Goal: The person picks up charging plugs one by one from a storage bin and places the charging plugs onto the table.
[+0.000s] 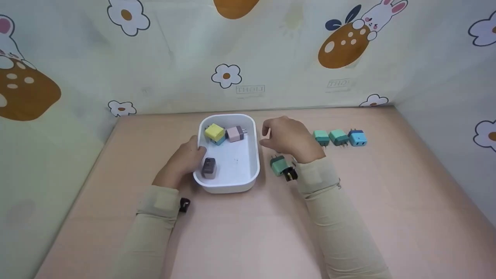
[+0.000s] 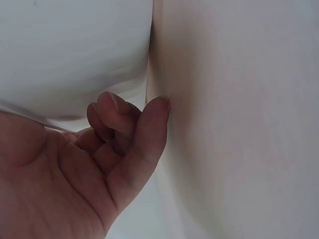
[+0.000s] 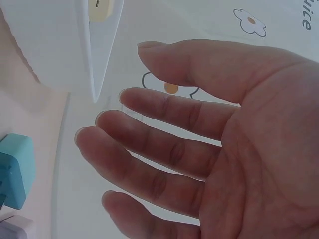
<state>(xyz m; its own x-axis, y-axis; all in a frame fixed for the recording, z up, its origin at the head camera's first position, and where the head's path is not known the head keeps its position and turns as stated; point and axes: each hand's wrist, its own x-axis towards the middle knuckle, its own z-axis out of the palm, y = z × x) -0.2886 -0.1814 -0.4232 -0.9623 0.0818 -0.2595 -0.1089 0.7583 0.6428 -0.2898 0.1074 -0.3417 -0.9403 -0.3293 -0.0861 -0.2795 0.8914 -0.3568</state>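
Note:
A white plastic tub (image 1: 232,186) stands on the table, and my left hand (image 1: 184,159) grips its left side with the thumb over the rim. In the left wrist view the fingers (image 2: 132,134) curl beside the tub's outer wall. Inside the tub are a yellow plug adapter (image 1: 214,132) atop a blue one (image 1: 219,141), a pink-and-grey adapter (image 1: 234,133) and a grey-brown adapter (image 1: 209,167). Just right of the tub, my right hand (image 1: 290,137) holds nothing; its fingers (image 3: 159,142) are spread and slightly bent in the right wrist view.
Two green adapters (image 1: 321,137) (image 1: 339,137) and a blue one (image 1: 357,138) line up right of my right hand. Another green adapter (image 1: 278,165) lies by the right wrist. A pale lilac adapter (image 3: 17,227) shows in the right wrist view. A patterned backdrop (image 1: 186,77) borders the table.

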